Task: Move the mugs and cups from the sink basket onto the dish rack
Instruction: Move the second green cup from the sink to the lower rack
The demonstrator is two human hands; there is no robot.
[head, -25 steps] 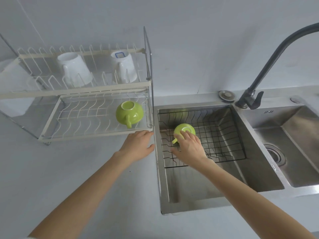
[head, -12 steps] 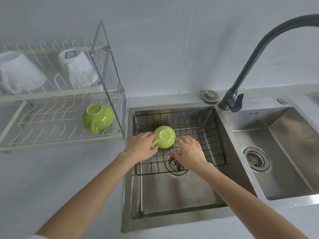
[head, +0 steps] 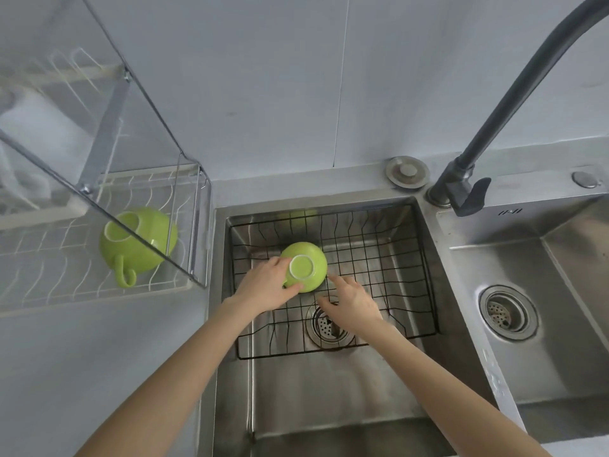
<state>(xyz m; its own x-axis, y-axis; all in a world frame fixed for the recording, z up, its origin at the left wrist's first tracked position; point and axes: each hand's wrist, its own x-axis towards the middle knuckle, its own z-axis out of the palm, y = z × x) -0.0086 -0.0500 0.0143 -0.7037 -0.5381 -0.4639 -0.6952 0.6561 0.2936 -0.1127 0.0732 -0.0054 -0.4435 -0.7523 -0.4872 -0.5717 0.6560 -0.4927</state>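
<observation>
Stainless steel double sink (head: 346, 407) set in a pale grey counter (head: 99, 357) against a plain grey wall; black faucet (head: 468, 189) at 1 o'clock, drain stopper (head: 407, 171) behind the left basin. Black wire sink basket (head: 379, 258) sits in the left basin. Green cup in basket (head: 308, 267) is upturned, base to camera, at centre. Left hand (head: 267, 290) has fingers and thumb closed round its left side; right hand (head: 354, 300) lies just beside it at 4 o'clock, fingers loosely spread, holding nothing. Dish rack (head: 66, 291) at 9 o'clock carries a second green cup (head: 140, 240), upturned, on its lower tier. Compared with half a second earlier, the right hand has drawn off the cup and the view has shifted rightward.
</observation>
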